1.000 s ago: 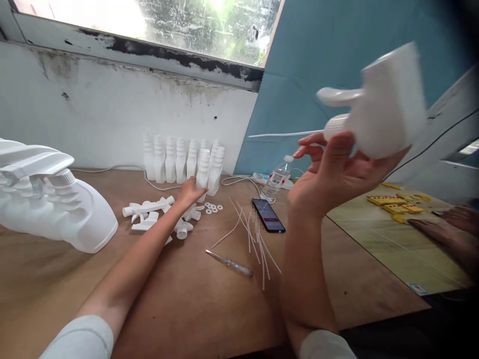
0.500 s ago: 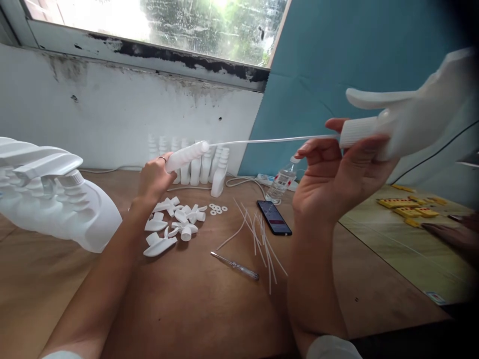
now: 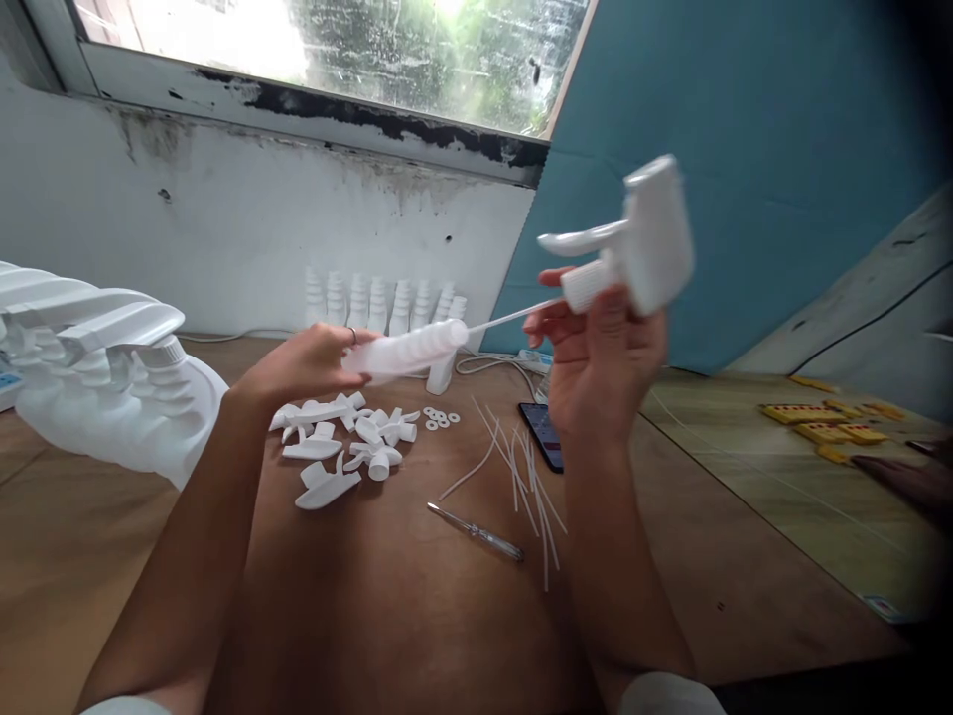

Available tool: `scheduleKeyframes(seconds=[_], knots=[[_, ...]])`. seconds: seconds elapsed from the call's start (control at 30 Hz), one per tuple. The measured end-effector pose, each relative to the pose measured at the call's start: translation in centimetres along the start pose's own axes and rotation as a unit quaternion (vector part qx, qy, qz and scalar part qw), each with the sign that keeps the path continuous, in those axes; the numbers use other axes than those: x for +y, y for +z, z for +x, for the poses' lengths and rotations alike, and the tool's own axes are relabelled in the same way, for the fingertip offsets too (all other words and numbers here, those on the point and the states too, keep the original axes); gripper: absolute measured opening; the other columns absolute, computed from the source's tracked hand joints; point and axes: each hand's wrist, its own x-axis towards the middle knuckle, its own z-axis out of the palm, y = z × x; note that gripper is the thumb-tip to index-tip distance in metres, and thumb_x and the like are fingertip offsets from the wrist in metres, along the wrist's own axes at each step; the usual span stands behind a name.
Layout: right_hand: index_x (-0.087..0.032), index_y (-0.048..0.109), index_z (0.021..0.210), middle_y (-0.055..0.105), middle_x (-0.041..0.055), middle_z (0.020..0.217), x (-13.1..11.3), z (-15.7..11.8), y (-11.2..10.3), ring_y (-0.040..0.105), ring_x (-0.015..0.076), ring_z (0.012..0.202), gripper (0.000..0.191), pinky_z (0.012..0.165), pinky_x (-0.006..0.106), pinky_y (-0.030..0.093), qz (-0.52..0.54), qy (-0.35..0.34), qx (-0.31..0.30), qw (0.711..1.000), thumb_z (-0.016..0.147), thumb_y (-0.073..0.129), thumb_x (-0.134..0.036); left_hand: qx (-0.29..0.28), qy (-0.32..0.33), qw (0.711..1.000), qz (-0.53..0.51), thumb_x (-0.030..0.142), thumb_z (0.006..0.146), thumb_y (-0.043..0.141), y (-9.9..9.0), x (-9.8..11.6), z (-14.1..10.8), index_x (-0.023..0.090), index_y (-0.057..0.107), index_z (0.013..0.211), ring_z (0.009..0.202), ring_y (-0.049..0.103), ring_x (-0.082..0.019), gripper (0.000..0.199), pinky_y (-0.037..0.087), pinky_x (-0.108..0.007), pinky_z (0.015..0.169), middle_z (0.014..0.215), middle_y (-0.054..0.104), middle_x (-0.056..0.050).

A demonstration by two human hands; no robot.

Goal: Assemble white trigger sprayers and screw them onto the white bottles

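Observation:
My left hand [image 3: 320, 359] is closed around a white ribbed plastic bottle [image 3: 409, 350], tilted nearly flat with its mouth toward the right. In my right hand [image 3: 596, 367] is a white trigger sprayer head [image 3: 659, 238], held by its body near the ribbed collar. A thin white dip tube [image 3: 510, 316] runs from the collar to the bottle's mouth, its far end inside or at the opening. The collar is apart from the bottle neck. Below the bottle lie several loose white sprayer heads [image 3: 328, 487] and small white washers [image 3: 441, 417].
Upright bottles [image 3: 357, 298] line the wall. Finished-looking spray bottles [image 3: 160, 397] are massed at left. Loose tubes [image 3: 532, 487], a screwdriver [image 3: 476, 531] and a phone [image 3: 547, 432] lie on the brown table. Yellow parts [image 3: 826, 422] and another person's hand [image 3: 900, 477] are at far right.
My right hand has brought the sprayer head left and closer to the bottle. Much less of the dip tube shows between them. My left hand and the bottle have shifted right and slightly down.

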Motion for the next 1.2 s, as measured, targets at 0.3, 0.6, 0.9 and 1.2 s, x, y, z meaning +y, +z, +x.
scheduleKeyframes(seconds=[0.3, 0.6, 0.9, 1.2], knots=[[-0.022, 0.058, 0.103, 0.068, 0.0052, 0.107, 1.7, -1.6, 1.5, 0.07, 0.0202, 0.092, 0.029, 0.08, 0.037, 0.055, 0.043, 0.146, -0.106, 0.983, 0.085, 0.06, -0.045, -0.191, 0.035, 0.966, -0.171, 0.035, 0.067, 0.069, -0.5, 3.5, -1.5, 0.025, 0.071, 0.099, 0.069, 0.068, -0.017, 0.033, 0.052, -0.022, 0.057, 0.082, 0.073, 0.0], [-0.022, 0.054, 0.094, 0.066, 0.0013, 0.078, 3.2, -6.0, 4.1, 0.067, 0.0159, 0.069, 0.02, 0.057, 0.029, 0.054, 0.146, 0.235, -0.144, 0.95, 0.089, 0.057, -0.041, -0.17, 0.038, 0.957, -0.234, 0.041, 0.072, 0.071, -0.9, 2.8, -1.5, 0.024, 0.064, 0.112, 0.088, 0.069, -0.02, 0.044, 0.055, -0.023, 0.067, 0.1, 0.071, -0.004], [-0.021, 0.055, 0.094, 0.067, 0.0028, 0.082, 3.7, -8.6, 5.8, 0.066, 0.0168, 0.068, 0.025, 0.057, 0.03, 0.054, 0.133, 0.254, -0.184, 0.94, 0.087, 0.058, -0.045, 0.161, 0.093, 0.953, -0.241, 0.043, 0.082, 0.062, -2.6, 4.0, -2.6, 0.022, 0.065, 0.111, 0.079, 0.065, -0.015, 0.035, 0.055, -0.024, 0.063, 0.094, 0.069, -0.004], [-0.022, 0.055, 0.098, 0.067, 0.006, 0.09, 4.1, -9.5, 5.7, 0.066, 0.0191, 0.077, 0.031, 0.062, 0.033, 0.056, 0.153, 0.282, -0.228, 0.919, 0.086, 0.055, -0.051, 0.15, 0.064, 0.961, -0.224, 0.04, 0.077, 0.067, -2.3, 4.4, -2.6, 0.018, 0.067, 0.071, 0.05, 0.051, -0.008, 0.023, 0.041, -0.021, 0.046, 0.057, 0.059, 0.0]])
